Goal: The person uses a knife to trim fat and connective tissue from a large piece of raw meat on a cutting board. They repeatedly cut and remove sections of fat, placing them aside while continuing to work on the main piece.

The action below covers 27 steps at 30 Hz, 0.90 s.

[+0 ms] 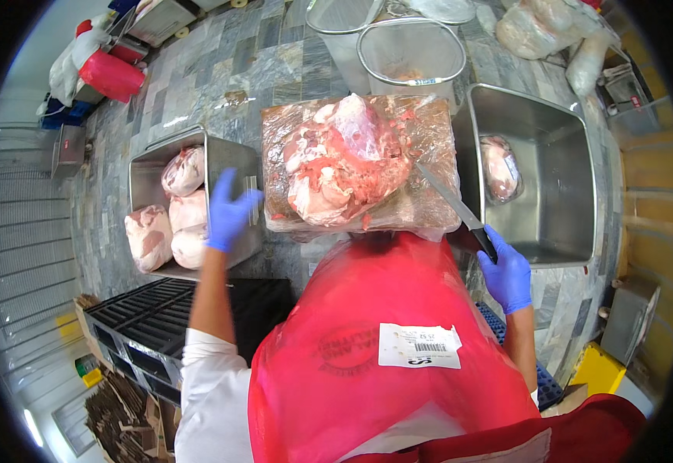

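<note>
A large piece of raw meat (313,166), pink with pale fat, lies on a brown cutting block (278,127) wrapped in clear plastic. My right hand (508,276), in a blue glove, is closed round the black handle of a knife (452,199). The blade slants up and left, its tip near the meat's right edge. My left hand (230,208), also gloved in blue, has its fingers spread and holds nothing. It is slightly blurred and hovers between the block and a metal bin (232,154) holding several pieces of meat (149,239).
At right, a deep metal tub (541,139) holds one wrapped piece of meat (498,170). Clear bag-lined bins (412,58) stand beyond the block. Black crates (139,309) are at lower left. Another person in a red apron (111,76) is at far left.
</note>
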### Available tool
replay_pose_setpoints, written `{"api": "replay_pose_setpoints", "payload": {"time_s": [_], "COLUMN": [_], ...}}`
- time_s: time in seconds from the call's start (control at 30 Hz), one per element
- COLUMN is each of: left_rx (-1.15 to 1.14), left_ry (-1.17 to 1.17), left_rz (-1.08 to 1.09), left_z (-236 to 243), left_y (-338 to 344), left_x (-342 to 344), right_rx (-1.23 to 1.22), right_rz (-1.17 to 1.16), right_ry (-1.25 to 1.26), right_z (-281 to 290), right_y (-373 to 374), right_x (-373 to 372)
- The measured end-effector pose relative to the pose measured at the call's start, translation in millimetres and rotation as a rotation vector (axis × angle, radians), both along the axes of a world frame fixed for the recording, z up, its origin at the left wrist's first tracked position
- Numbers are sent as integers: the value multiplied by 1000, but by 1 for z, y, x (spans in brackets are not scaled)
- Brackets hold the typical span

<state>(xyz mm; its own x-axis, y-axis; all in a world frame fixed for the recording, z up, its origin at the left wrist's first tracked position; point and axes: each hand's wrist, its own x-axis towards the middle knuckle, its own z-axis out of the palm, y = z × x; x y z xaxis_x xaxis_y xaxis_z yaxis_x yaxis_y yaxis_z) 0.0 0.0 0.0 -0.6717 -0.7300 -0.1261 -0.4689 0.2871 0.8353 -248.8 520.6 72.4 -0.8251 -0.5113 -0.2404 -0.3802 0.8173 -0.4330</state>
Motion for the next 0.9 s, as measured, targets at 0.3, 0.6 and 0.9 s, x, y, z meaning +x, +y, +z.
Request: {"api": "replay_pose_setpoints", "payload": {"time_s": [0.3,0.6,0.9], "left_rx": [-771,-650,-538], "left_ry": [-24,108,-92], "left_rz": [-390,-215,-234], "left_z": [-65,-70,-55], "left_y": [134,80,12], "left_x": [-82,-99,-128], "right_rx": [28,43,-56], "right_rz": [-42,-142,-109], "right_ry": [37,23,3], "right_z": [19,12,29], "right_y": [-23,-10,-22], "right_x": [65,105,110]}}
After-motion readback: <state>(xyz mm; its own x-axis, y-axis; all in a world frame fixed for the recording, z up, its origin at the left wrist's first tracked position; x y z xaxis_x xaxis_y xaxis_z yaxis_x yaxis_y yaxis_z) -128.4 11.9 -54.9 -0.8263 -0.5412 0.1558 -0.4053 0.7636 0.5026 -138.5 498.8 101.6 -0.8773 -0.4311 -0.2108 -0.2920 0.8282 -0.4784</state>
